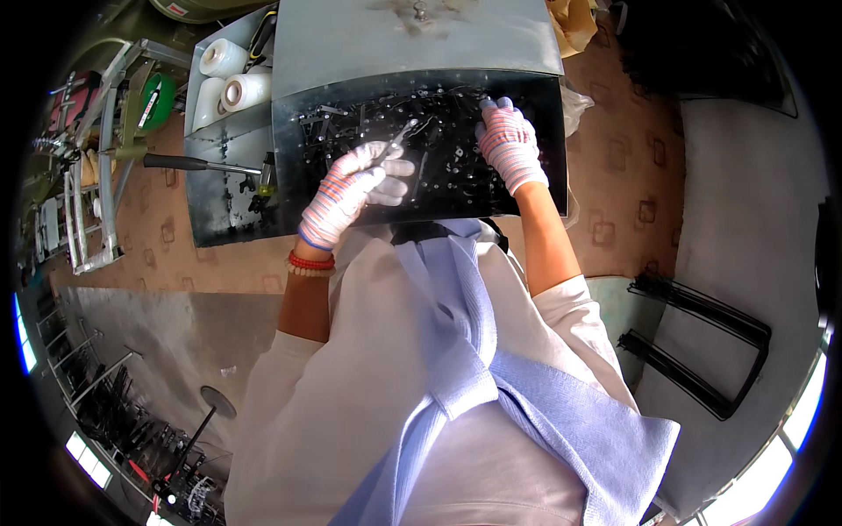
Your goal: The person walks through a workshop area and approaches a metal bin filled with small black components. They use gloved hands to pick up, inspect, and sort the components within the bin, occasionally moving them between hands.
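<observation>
Holding one slim metal piece [403, 133], pinched in my left fingers [396, 167] over the bin [474, 206], right fingers [502, 118] bent, grip uncertain, at its loose parts [456, 158], I count one out, seemingly most left.

Small parts [458, 156] in box [554, 162], rolls [249, 91] in compartment [249, 122] at left, hammer [197, 164] before them
</observation>
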The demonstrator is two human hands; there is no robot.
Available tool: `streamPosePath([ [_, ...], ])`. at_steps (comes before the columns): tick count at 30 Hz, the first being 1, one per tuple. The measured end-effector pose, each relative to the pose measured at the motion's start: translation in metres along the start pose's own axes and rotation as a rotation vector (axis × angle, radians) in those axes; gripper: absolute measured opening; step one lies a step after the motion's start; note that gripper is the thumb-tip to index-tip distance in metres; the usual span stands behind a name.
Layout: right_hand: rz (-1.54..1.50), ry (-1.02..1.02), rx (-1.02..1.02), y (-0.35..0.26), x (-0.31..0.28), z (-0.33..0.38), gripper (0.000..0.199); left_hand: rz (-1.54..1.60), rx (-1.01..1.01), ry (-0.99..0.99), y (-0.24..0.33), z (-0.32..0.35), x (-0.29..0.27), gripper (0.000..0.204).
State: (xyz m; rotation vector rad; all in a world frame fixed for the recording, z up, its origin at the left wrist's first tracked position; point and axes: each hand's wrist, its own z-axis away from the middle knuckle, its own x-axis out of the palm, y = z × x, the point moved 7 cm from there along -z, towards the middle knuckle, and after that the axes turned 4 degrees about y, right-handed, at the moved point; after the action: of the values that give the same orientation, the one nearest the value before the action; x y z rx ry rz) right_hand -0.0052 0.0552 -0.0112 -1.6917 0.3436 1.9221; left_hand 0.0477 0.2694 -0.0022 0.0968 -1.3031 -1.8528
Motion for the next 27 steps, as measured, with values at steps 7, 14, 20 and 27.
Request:
streamPosePath([
  [7, -0.106, -0.094, 0.042, 0.013, 0.006, -0.014, 0.021, 0.333, -0.109, -0.081, -0.011, -0.003, 0.014, 0.034],
  [14, -1.046, 0.252, 0.185, 0.036, -0.019, 0.02, 0.008, 0.368, -0.038, -0.041, -0.021, -0.012, 0.008, 0.032],
  [20, -1.708, 0.226, 0.287, 0.025, -0.022, 0.049, 0.011, 0.031, 0.012, 0.151, -0.019, -0.015, -0.006, 0.022],
  [27, -1.944, 0.026, 0.331, 0.015, -0.008, 0.056, 0.008, -0.109, 0.336, 0.275, 0.008, -0.014, -0.014, 0.016],
])
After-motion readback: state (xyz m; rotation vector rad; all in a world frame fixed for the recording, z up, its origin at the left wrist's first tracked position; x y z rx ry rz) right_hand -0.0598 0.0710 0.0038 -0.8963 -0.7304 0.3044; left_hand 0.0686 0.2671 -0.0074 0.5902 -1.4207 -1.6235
